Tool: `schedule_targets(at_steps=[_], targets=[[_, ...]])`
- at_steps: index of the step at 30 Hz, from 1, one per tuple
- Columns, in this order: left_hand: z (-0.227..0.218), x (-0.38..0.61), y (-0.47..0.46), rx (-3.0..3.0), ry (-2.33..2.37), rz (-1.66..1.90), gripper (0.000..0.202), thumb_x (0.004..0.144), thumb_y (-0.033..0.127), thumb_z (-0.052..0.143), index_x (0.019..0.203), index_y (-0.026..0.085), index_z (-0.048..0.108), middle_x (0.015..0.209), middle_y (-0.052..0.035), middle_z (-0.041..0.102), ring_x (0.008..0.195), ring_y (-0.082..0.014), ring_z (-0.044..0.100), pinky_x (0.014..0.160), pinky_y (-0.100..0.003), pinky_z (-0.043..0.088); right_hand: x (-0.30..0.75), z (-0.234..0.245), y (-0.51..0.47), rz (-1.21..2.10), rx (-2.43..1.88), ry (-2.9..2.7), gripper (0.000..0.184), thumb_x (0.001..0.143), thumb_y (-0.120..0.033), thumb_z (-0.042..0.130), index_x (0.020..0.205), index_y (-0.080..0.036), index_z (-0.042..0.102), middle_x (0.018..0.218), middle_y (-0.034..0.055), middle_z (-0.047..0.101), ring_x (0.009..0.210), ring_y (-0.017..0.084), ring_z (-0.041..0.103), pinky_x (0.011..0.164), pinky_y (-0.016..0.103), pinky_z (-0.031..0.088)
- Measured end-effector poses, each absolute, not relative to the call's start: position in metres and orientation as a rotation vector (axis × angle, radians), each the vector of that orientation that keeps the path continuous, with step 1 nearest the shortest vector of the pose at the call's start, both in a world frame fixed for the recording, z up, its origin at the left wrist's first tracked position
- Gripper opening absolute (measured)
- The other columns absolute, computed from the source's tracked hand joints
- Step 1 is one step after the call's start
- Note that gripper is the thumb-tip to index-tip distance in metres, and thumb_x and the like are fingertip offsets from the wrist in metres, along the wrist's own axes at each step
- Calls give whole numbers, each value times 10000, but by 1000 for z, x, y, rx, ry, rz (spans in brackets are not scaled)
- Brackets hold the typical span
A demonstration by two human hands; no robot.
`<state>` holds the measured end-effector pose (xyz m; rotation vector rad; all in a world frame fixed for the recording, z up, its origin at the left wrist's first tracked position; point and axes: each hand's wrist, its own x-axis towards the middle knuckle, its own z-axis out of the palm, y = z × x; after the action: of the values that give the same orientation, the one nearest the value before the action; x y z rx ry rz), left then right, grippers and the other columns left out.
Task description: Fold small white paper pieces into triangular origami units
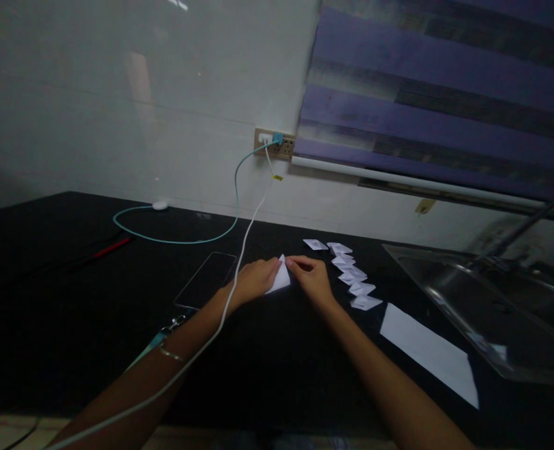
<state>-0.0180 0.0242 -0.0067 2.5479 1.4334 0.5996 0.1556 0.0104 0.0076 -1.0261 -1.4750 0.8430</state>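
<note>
A small white folded paper (pixel 279 279) lies on the black countertop (pixel 70 300) between my two hands. My left hand (pixel 254 279) presses on its left side with fingers bent together. From the right, my right hand (pixel 311 275) pinches its upper edge with curled fingers. A row of several small folded white paper pieces (pixel 352 275) lies just right of my right hand. A larger flat white sheet (pixel 429 353) lies further right, near the counter's front.
A dark phone (pixel 206 279) lies left of my left hand. A white cable crosses my left arm up to a wall socket (pixel 274 144); a teal cable (pixel 183 239) loops on the counter. A steel sink (pixel 488 306) sits at right. A red pen (pixel 112 247) lies at left.
</note>
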Motion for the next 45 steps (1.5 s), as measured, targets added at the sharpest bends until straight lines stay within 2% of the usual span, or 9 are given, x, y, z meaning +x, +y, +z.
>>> schedule_targets(at_steps=[7, 12, 15, 17, 24, 32, 40, 42, 45], targets=[[-4, -19, 21, 2576, 1384, 579, 408, 983, 377, 229, 1148, 183, 548, 903, -117, 670, 740, -239, 646, 659, -328, 456, 153, 6, 11, 953, -1069, -1427, 246, 691, -368, 728, 816, -158, 748, 828, 79, 732, 758, 214, 651, 715, 334, 486], [4, -14, 14, 2316, 1069, 772, 397, 985, 404, 245, 950, 174, 567, 760, -51, 631, 635, -166, 587, 606, -270, 422, 154, 10, 10, 1119, -1002, -1375, 280, 670, -400, 740, 799, -151, 731, 722, 42, 689, 625, 151, 574, 610, 274, 431], [10, -12, 10, 2010, 886, 819, 447, 977, 474, 216, 790, 180, 496, 546, 26, 509, 470, -116, 463, 513, -234, 376, 156, 13, 9, 1129, -972, -1357, 292, 671, -412, 739, 793, -147, 724, 708, 31, 671, 598, 131, 538, 582, 258, 402], [13, -13, 9, 1923, 804, 823, 431, 964, 494, 262, 731, 185, 452, 500, 51, 460, 437, -99, 413, 506, -223, 362, 157, 14, 9, 1128, -963, -1343, 299, 672, -420, 738, 790, -146, 720, 705, 29, 666, 587, 126, 524, 572, 254, 394], [16, -16, 7, 1840, 705, 805, 327, 927, 462, 403, 780, 176, 463, 543, 46, 499, 477, -97, 449, 534, -218, 362, 159, 11, 13, 1098, -978, -1320, 318, 665, -437, 736, 789, -145, 712, 689, 26, 660, 561, 122, 515, 540, 246, 387], [15, -16, 8, 1995, 791, 783, 285, 944, 403, 372, 833, 173, 497, 575, 38, 530, 513, -103, 489, 561, -221, 382, 159, 10, 15, 1048, -978, -1288, 301, 668, -410, 734, 796, -140, 702, 684, 25, 656, 558, 120, 521, 527, 238, 392], [13, -12, 7, 2145, 953, 827, 216, 844, 228, 483, 1020, 148, 578, 750, -12, 626, 616, -123, 554, 562, -221, 396, 151, 8, 11, 921, -957, -1373, 259, 710, -397, 694, 785, -150, 689, 744, 41, 677, 672, 169, 594, 644, 284, 461], [14, -11, 7, 2157, 997, 813, 256, 807, 219, 524, 1047, 149, 581, 770, -19, 636, 627, -135, 567, 562, -225, 401, 151, 7, 11, 908, -964, -1392, 269, 730, -414, 671, 793, -153, 684, 756, 45, 676, 701, 182, 606, 667, 296, 472], [13, -12, 9, 2155, 1036, 839, 236, 835, 242, 493, 1031, 156, 593, 798, -36, 652, 661, -154, 595, 587, -238, 418, 149, 8, 9, 853, -996, -1471, 300, 766, -438, 634, 876, -163, 682, 853, 67, 680, 795, 203, 618, 697, 306, 487]])
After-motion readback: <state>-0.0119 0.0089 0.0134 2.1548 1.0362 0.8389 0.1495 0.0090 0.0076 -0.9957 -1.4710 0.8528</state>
